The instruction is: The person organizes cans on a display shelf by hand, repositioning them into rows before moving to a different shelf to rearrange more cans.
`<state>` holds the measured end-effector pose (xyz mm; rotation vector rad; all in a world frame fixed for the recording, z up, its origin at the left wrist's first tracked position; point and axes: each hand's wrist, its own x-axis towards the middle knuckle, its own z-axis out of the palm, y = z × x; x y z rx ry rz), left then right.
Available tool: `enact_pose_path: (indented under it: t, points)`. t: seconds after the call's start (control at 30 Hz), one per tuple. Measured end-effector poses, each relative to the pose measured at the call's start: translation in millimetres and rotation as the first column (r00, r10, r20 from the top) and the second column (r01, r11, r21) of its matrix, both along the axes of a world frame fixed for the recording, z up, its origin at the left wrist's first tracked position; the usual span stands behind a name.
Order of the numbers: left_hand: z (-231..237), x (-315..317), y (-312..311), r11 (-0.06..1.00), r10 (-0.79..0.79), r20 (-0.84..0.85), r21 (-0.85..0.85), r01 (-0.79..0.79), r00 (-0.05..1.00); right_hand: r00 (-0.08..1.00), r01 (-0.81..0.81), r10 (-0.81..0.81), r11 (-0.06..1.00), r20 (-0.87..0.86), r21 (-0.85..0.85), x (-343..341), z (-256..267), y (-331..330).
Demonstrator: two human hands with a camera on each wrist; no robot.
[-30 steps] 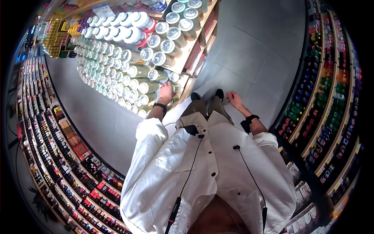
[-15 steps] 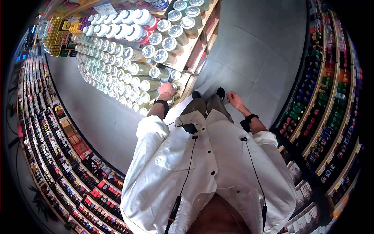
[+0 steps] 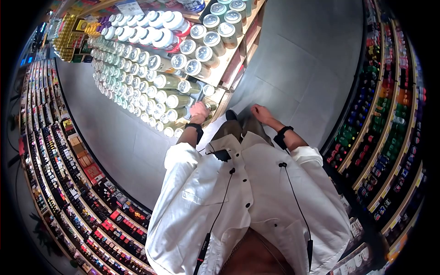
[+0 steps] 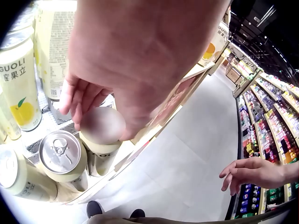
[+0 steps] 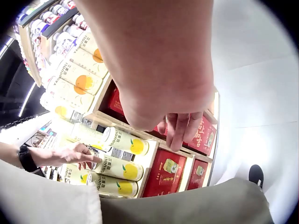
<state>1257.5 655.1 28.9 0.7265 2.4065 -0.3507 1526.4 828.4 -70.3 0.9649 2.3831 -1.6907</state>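
My left hand (image 3: 199, 112) is at the front corner of a stepped display of pale yellow drink cans. In the left wrist view, its fingers and thumb hold the upper end of a can (image 4: 101, 156), whose top is blurred. A can with a ring-pull lid (image 4: 60, 152) stands right beside it, and a taller can with a lemon picture (image 4: 19, 88) is further left. In the head view, a separate can (image 3: 208, 90) stands just beyond the hand. My right hand (image 3: 261, 113) hangs in front of my legs with loosely bent fingers and holds nothing.
Wooden crates (image 5: 191, 158) with red boxes support the display. White-capped bottles (image 3: 164, 39) fill its upper level. Long shelves of drinks (image 3: 389, 114) curve along the right, and shelves of small goods (image 3: 68, 174) line the left. Grey floor (image 3: 298, 59) lies between.
My left hand has shifted slightly towards my body, from beside the farther corner can to a nearer one. The right hand has swung left, in closer to my legs.
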Motion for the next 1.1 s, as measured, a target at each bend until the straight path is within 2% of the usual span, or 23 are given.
enact_pose_path:
  t: [0.23, 0.3, 0.37, 0.43, 0.5, 0.57, 0.6, 0.67, 0.7, 0.77, 1.0, 1.1]
  points:
    - [-14.2, -2.7, -1.5, 0.997, -0.003, -0.001, -0.083, 0.003, 1.0, 1.0, -0.021, 0.021, 1.0, -0.019, -0.011, -1.6, 0.5, -4.8]
    - [-10.6, -4.9, -0.9, 0.994, 0.003, 0.08, -0.109, 0.006, 0.997, 0.999, -0.02, 0.021, 1.0, -0.047, 0.012, 12.2, -13.0, -6.9]
    - [-11.5, -3.6, -2.5, 0.996, -0.012, 0.058, -0.092, 0.017, 0.998, 0.998, 0.068, -0.067, 0.997, 0.013, -0.041, 31.3, -28.2, -9.4]
    - [-12.5, -4.3, -0.9, 0.997, -0.027, 0.037, -0.073, 0.03, 0.999, 0.993, 0.118, -0.118, 0.993, 0.029, -0.023, 56.8, -54.4, -10.2]
    - [-12.8, -6.7, 0.6, 0.997, 0.028, 0.075, -0.072, -0.022, 0.997, 0.985, 0.166, -0.166, 0.986, 0.046, -0.003, 85.7, -78.8, -10.0]
    - [-7.9, -6.9, 3.5, 0.997, 0.035, 0.079, -0.071, -0.029, 0.996, 0.929, 0.318, -0.277, 0.937, 0.245, -0.146, 113.6, -94.7, -11.5]
    - [-6.2, -7.5, 5.3, 0.997, 0.046, 0.082, -0.07, -0.04, 0.996, 0.929, 0.319, -0.279, 0.937, 0.245, -0.145, 126.0, -96.8, -13.8]
    - [-13.7, -9.7, 3.6, 0.998, 0.034, 0.064, -0.048, -0.031, 0.997, 0.857, 0.5, -0.434, 0.831, 0.278, -0.246, 147.5, -97.0, -22.9]
    - [-16.5, -10.3, 2.9, 0.999, 0.023, 0.046, -0.028, -0.022, 0.999, 0.856, 0.501, -0.435, 0.83, 0.279, -0.245, 153.6, -92.1, -25.5]
    - [-2.4, -9.6, 9.3, 1.0, 0.013, 0.059, -0.027, -0.012, 0.998, 0.814, 0.544, -0.403, 0.782, 0.419, -0.304, 164.0, -77.3, -27.5]
    - [-6.4, -12.2, 8.3, 1.0, -0.012, 0.074, 0.012, 0.011, 0.997, 0.825, 0.536, -0.4, 0.778, 0.401, -0.328, 164.9, -53.6, -40.7]
    - [-7.5, -12.1, 6.9, 1.0, -0.009, 0.059, 0.009, 0.008, 0.998, 0.846, 0.49, -0.366, 0.821, 0.388, -0.292, 155.3, -56.2, -35.8]
